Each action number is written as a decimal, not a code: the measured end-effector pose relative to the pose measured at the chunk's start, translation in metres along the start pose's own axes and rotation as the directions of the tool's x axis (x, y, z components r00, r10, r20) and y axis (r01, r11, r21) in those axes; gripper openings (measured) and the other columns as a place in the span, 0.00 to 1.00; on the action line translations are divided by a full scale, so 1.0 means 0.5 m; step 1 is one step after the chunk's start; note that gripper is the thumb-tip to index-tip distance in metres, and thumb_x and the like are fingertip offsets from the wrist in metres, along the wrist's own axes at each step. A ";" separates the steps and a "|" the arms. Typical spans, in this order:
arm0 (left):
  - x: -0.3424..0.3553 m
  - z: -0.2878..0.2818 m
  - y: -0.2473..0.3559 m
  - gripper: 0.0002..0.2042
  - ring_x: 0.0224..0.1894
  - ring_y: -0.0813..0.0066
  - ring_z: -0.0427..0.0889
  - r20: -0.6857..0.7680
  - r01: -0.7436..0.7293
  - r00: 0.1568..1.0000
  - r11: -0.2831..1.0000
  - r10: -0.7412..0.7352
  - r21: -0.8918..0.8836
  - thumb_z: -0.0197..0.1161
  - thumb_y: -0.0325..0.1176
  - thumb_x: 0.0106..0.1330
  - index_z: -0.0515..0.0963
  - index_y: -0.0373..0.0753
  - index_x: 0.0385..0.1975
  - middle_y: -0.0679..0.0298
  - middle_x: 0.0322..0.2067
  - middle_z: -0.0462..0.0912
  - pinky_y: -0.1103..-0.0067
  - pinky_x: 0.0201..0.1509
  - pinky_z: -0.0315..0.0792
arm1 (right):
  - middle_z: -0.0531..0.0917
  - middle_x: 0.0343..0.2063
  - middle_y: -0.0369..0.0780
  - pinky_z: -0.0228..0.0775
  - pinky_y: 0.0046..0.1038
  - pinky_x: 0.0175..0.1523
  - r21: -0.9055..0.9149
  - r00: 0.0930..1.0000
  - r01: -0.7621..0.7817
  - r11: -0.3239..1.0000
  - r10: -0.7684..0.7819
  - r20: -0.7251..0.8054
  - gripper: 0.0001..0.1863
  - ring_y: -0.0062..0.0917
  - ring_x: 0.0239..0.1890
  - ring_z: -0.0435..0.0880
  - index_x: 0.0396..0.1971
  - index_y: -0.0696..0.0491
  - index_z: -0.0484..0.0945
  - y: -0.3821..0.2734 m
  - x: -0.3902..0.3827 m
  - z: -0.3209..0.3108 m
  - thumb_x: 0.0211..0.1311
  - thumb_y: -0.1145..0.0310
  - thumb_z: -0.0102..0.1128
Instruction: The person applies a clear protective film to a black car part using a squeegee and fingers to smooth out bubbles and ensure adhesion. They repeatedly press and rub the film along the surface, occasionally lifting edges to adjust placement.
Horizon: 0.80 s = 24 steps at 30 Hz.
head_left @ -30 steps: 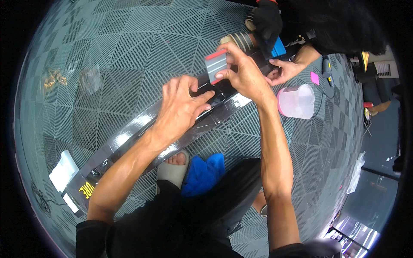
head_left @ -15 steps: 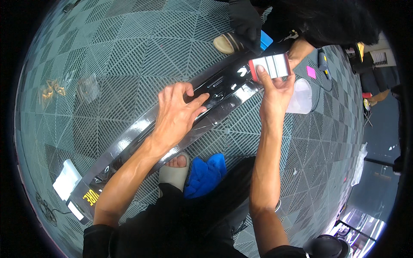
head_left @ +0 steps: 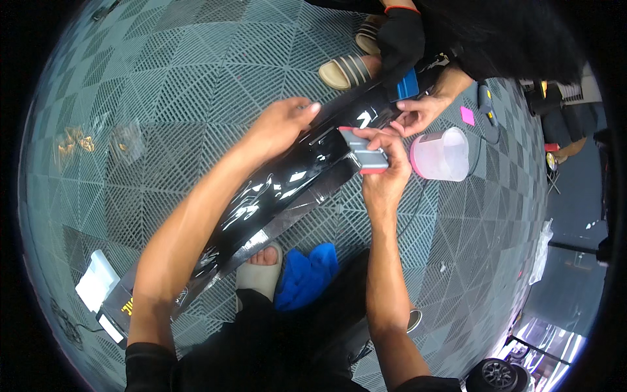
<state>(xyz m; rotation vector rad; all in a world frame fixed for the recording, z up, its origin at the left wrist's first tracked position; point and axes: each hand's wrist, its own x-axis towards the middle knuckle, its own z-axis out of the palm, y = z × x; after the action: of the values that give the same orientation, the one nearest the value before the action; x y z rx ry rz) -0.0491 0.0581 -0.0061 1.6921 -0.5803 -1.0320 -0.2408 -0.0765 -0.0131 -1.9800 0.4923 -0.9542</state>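
A long glossy black panel (head_left: 251,202), with dark film along its edges, runs diagonally across the floor before me. My right hand (head_left: 388,157) grips a red-edged grey squeegee (head_left: 367,155), pressed flat near the panel's near edge. At the far edge, my left hand (head_left: 281,127) has curled fingers and the thumb pressed toward them. What they pinch, if anything, is too small to tell. Across the panel, a co-worker's black-gloved hand (head_left: 400,49) holds a blue squeegee (head_left: 407,85) against it. Their bare hand (head_left: 424,112) is close to my right hand.
A clear tub (head_left: 444,157) lies tipped on the tiled floor to the right. Beyond it are a pink card (head_left: 467,115) and a dark tool (head_left: 487,104) with a cord. A blue cloth (head_left: 307,277) lies by my sandal (head_left: 259,274); a white sheet (head_left: 98,281) is at left.
My right hand has brought the squeegee down and left onto the panel. My left hand has lifted from the surface to the far edge. The co-worker's hands have shifted, and the tub sits differently.
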 end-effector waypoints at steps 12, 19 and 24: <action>0.144 -0.037 0.007 0.12 0.34 0.80 0.85 0.465 0.301 0.862 0.941 -0.199 -0.157 0.74 0.44 0.75 0.87 0.42 0.42 0.71 0.37 0.90 0.79 0.39 0.78 | 0.93 0.48 0.43 0.78 0.38 0.68 -0.093 0.929 0.191 0.977 -0.149 0.339 0.18 0.41 0.64 0.88 0.34 0.55 0.76 0.020 0.074 -0.029 0.49 0.90 0.73; 0.158 -0.038 0.027 0.13 0.22 0.84 0.65 0.301 0.209 0.938 0.974 -0.173 -0.089 0.80 0.40 0.69 0.83 0.46 0.28 0.79 0.21 0.76 0.79 0.27 0.56 | 0.93 0.47 0.41 0.78 0.39 0.64 -0.147 0.879 0.325 0.934 -0.242 0.410 0.17 0.42 0.61 0.91 0.35 0.54 0.76 0.017 0.098 -0.033 0.50 0.82 0.76; 0.149 -0.030 0.048 0.13 0.24 0.81 0.66 0.149 -0.024 0.989 0.989 0.003 0.143 0.81 0.40 0.67 0.82 0.44 0.27 0.76 0.19 0.74 0.77 0.31 0.57 | 0.93 0.48 0.40 0.78 0.37 0.63 -0.209 0.867 0.340 0.917 -0.220 0.448 0.18 0.39 0.60 0.91 0.37 0.54 0.76 0.005 0.101 -0.032 0.49 0.81 0.76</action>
<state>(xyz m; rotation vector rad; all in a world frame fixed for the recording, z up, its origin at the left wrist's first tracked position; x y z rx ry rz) 0.0045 -0.0006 -0.0088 1.7442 -0.7784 -1.1355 -0.2216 -0.1186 0.0125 -2.4873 0.0937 -0.6196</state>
